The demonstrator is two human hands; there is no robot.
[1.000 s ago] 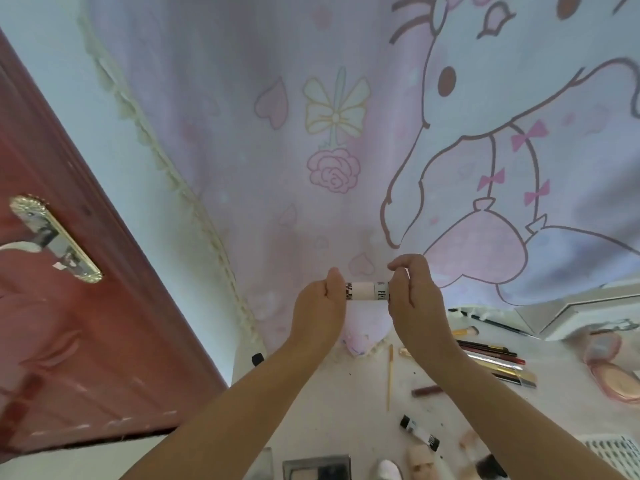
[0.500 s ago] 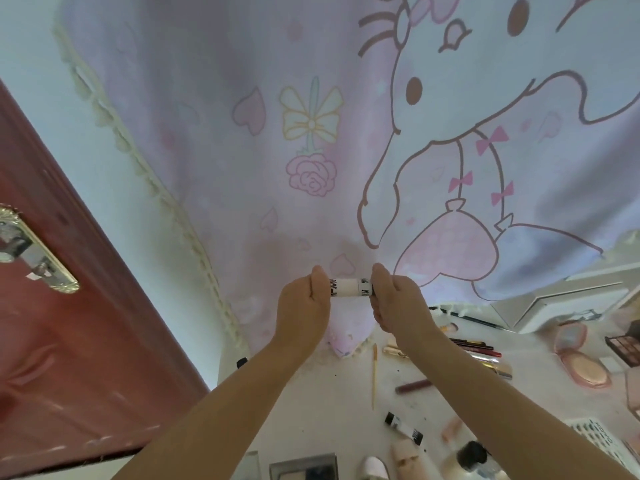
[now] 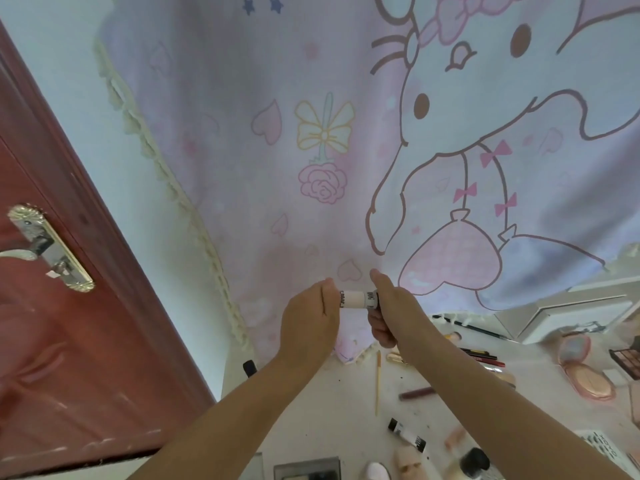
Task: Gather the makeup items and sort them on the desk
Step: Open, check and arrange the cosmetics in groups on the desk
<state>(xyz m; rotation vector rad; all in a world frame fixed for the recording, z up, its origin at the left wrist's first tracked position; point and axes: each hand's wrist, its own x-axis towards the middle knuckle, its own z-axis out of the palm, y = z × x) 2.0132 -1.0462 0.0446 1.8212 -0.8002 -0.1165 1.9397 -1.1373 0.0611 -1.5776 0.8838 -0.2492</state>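
Both hands hold a small pale tube with black lettering level in the air above the white desk. My left hand grips its left end and my right hand grips its right end, which is hidden in the fingers. Scattered on the desk below lie a thin wooden stick, a dark red lip pencil, a small black-capped tube, several pencils, a pink open compact and an eyeshadow palette.
A pink cartoon cloth hangs behind the desk. A red door with a gold handle stands at the left. A white box sits at the back right. More bottles and a mirror case lie along the near edge.
The view has tilted and shifted slightly. Both hands still hold the tube at about the same height, and my right fingers have rolled lower around its end.
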